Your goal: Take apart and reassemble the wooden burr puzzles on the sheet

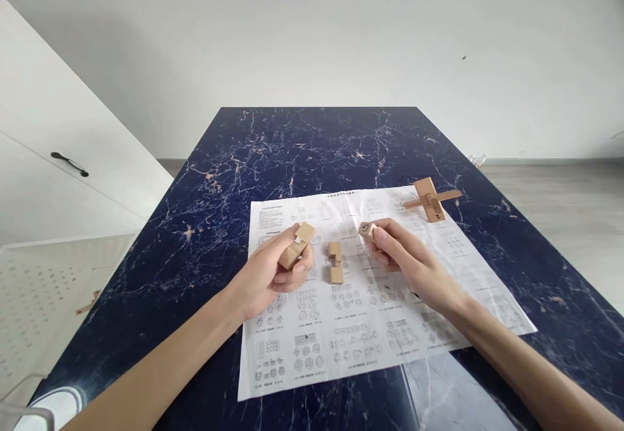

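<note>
Notched wooden puzzle pieces (298,247) are gripped in my left hand (273,268), over the left part of a printed instruction sheet (351,366); whether they are one piece or two fitted together I cannot tell. Between thumb and fingers, my right hand (404,252) pinches another wooden puzzle piece (366,229) with a dark mark on its end. Most of that piece is hidden by the fingers. Between my hands a loose notched wooden piece (335,263) lies on the sheet, touched by neither hand.
A cross-shaped wooden puzzle (431,200) marked "2" rests at the sheet's upper right corner. The dark blue marbled table (312,151) ends before a white wall. A white cabinet (73,125) with a black handle stands at left. A white round object (58,405) is near the lower left.
</note>
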Tool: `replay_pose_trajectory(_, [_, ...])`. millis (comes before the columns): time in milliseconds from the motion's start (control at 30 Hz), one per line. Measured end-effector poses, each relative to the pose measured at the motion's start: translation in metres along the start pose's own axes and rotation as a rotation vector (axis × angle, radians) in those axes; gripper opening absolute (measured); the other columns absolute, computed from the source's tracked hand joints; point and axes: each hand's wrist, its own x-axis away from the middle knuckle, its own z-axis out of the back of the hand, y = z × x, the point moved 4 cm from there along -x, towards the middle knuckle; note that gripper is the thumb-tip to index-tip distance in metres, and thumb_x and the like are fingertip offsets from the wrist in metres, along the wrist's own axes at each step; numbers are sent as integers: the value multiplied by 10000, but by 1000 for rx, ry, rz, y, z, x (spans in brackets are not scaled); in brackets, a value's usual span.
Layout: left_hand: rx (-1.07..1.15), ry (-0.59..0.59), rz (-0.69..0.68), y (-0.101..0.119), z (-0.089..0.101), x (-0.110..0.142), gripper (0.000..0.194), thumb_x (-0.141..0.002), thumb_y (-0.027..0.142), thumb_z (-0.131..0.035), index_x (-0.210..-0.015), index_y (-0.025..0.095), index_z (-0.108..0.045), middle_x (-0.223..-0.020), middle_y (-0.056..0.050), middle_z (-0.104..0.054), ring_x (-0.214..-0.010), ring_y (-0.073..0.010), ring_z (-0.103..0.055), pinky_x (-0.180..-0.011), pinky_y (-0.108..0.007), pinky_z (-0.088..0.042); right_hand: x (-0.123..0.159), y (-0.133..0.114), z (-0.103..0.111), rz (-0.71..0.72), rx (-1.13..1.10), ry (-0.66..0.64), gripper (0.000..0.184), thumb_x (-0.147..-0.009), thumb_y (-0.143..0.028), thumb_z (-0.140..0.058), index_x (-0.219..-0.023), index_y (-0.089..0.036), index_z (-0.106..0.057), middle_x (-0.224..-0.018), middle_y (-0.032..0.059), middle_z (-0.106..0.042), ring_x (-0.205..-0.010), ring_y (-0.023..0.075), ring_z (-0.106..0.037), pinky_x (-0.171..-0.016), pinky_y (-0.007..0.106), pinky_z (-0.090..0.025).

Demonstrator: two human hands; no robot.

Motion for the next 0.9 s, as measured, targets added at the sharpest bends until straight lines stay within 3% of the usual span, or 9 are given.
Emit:
replay_pose_trajectory(67, [42,-11,6,0,0,-1,553,-1116,582,-432,-808,155,-601,-594,62,-367,-444,-47,-151,-423,-216,-143,-1,3,0,-49,-66,-27,349,-1077,-595,-558,-1069,-248,-600,-762,-29,-479,-655,151,-386,-583,304,-336])
replay_pose_trajectory(200, [132,12,-28,5,0,1,384,-1090,513,-500,-1203,174,-640,-873,2,-537,-495,-47,-227,-444,-224,-189,-2,7,0,-89,-102,-44,373,-1044,-594,-618,-1158,-240,-643,-725,-26,-542,-633,149,-433,-576,305,-361])
replay_pose_trajectory(333, [-18,23,-16,5,-3,4,262,-1050,347,-580,-1242,177,-632,-926,-13,-539,-571,-67,-288,-505,-246,-247,-2,9,2,-67,-141,-12,371,-1046,-579,-628,-1196,-245,-683,-809,1,-635,-633,146,-501,-619,327,-431])
replay_pose_trajectory(467, [-353,155,-62,-1,-3,5,437,-1095,441,-553,-1448,183,-559,-783,15,-514,-613,-110,-366,-541,-266,-304,-3,13,4,-55,-185,0,348,-1025,-519,-691,-1261,-264,-700,-1067,59,-725,-813,180,-639,-813,375,-542])
replay_pose_trajectory(567, [-367,184,-81,-3,-4,3,613,-1110,490,-504,-1640,222,-351,-982,-57,-664,-615,-120,-470,-528,-279,-352,-5,15,5,-42,-205,20,359,-1015,-507,-712,-1275,-261,-710,-1159,75,-727,-905,203,-683,-902,402,-565])
replay_pose_trajectory(633, [-339,167,-80,-3,-4,2,602,-1118,507,-469,-1633,217,-352,-1112,-106,-693,-589,-112,-497,-494,-277,-342,-6,15,5,-28,-213,28,351,-1019,-523,-699,-1230,-244,-728,-1140,76,-723,-853,194,-674,-865,394,-572])
replay_pose_trajectory(733, [-405,172,-103,0,-3,3,505,-1132,524,-419,-1498,189,-511,-1066,-97,-695,-565,-103,-462,-488,-269,-323,-6,13,5,-21,-189,16,348,-1032,-552,-664,-1098,-220,-745,-1011,62,-720,-714,164,-602,-741,358,-538])
replay_pose_trajectory(800, [-577,235,-175,3,-1,5,454,-1146,503,-390,-1407,188,-588,-972,-65,-689,-576,-117,-454,-529,-278,-354,-5,12,6,-14,-178,3,356,-1045,-563,-635,-1036,-223,-738,-932,43,-703,-660,150,-548,-681,338,-494])
replay_pose_trajectory(900, [-916,329,-340,4,1,7,369,-1153,421,-409,-1384,214,-609,-982,-55,-711,-749,-188,-607,-705,-329,-481,-5,14,8,-4,-161,10,378,-1056,-587,-600,-1031,-236,-736,-863,27,-664,-657,158,-513,-643,328,-454])
